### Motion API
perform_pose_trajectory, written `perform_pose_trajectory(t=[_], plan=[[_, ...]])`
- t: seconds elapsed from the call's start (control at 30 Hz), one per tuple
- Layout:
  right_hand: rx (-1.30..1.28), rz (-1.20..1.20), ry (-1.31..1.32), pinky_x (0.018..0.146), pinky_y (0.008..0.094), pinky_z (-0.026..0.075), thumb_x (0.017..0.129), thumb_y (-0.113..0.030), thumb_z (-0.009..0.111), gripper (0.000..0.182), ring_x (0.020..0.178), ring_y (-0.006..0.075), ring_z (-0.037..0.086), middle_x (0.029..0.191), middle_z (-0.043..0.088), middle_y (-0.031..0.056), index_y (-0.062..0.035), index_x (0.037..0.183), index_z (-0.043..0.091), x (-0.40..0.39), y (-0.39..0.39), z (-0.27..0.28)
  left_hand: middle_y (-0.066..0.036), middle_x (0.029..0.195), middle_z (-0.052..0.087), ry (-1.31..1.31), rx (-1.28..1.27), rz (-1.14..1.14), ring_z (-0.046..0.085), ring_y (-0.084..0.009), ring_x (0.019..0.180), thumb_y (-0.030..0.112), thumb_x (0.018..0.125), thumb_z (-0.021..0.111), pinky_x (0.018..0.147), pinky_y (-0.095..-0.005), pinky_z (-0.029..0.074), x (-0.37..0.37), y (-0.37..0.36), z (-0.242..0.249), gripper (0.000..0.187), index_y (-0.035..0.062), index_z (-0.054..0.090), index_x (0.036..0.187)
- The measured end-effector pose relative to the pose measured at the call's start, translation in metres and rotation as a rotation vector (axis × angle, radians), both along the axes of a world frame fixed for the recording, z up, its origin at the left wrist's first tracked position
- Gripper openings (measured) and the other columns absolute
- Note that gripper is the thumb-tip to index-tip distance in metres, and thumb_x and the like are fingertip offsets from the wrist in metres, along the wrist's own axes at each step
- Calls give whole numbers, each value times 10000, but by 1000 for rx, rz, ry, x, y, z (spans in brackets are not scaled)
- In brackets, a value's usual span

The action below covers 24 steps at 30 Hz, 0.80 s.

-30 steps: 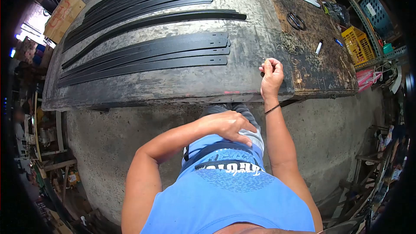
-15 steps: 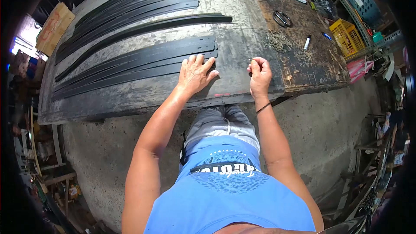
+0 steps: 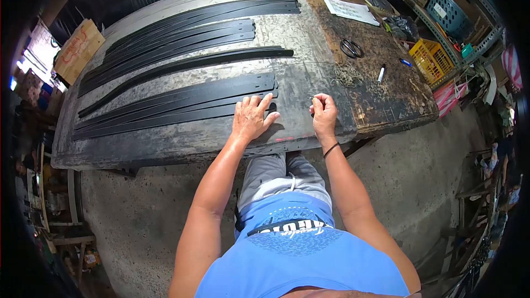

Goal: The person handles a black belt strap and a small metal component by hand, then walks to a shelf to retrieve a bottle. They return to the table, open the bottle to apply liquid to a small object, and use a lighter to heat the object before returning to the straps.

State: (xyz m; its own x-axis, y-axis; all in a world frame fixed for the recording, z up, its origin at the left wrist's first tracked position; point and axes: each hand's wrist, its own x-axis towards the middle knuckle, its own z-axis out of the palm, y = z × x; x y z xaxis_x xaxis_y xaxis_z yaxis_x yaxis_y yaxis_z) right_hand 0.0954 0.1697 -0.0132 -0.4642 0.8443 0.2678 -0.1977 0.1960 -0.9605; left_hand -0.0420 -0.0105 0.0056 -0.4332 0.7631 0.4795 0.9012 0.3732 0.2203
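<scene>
My left hand (image 3: 253,117) lies palm down on the right ends of the nearest black flat strips (image 3: 182,99), its fingers and thumb spread. These strips are long and ribbed, with small slots near their ends, and they fan out toward the left. My left hand hides part of the ends. To the right, my right hand (image 3: 324,115) is held over the dark table surface, apart from the strips. Its thumb and index finger are pinched together on something tiny whose kind I cannot make out.
More black strips (image 3: 193,43) lie farther back on the table (image 3: 165,152). At the right are a black coil (image 3: 351,48), a tangle of thin strands (image 3: 348,75), a marker (image 3: 381,73) and paper sheets (image 3: 351,9). A yellow basket (image 3: 432,60) stands beyond the table's edge.
The view has tipped upward, so more of the table's far side shows. My left hand stays on the strips, and my right hand keeps its pinch, now turned slightly more leftward.
</scene>
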Motion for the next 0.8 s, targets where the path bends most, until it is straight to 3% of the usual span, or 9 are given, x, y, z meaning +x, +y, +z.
perform_pose_trajectory(t=[0.03, 0.13, 0.5, 0.63, 0.8], plan=[[16, 3, -10, 587, 228, 479, 933, -72, 605, 47, 648, 67, 557, 812, 601, -8, -35, 962, 609, 0, 0, 0, -87, 1049, 576, 1, 1, 8, 520, -278, 987, 499, 869, 621, 814, -409, 402, 0, -1, -2, 499, 146, 609, 1222], [0, 22, -7, 585, 223, 474, 937, -73, 601, 47, 651, 62, 551, 809, 596, -14, -41, 969, 608, -2, 0, -2, -56, 925, 594, -1, 147, 3, 549, -268, 893, 364, 811, 729, 764, -390, 425, 0, -3, -6, 292, 123, 659, 960], [-30, -17, -83, 599, 227, 485, 940, -97, 608, 58, 665, 67, 569, 806, 593, -14, -61, 985, 617, -1, 1, -5, -75, 898, 586, -18, 164, -12, 560, -281, 915, 273, 807, 722, 786, -410, 441, -4, -3, -6, 207, 101, 662, 905], [-38, -47, 14, 594, 243, 498, 902, -71, 626, 47, 664, 75, 588, 784, 614, -6, -61, 948, 631, 0, 2, -11, -99, 916, 606, -61, 190, -63, 571, -314, 905, 279, 816, 712, 773, -434, 440, -4, -2, -5, 229, 78, 656, 911], [-292, -112, 203, 599, 247, 527, 891, -50, 622, 66, 653, 90, 598, 799, 609, 31, -20, 948, 605, 46, 10, 9, -91, 942, 618, -84, 169, -73, 565, -299, 907, 238, 823, 719, 789, -417, 441, -3, -4, 1, 193, 101, 665, 948]])
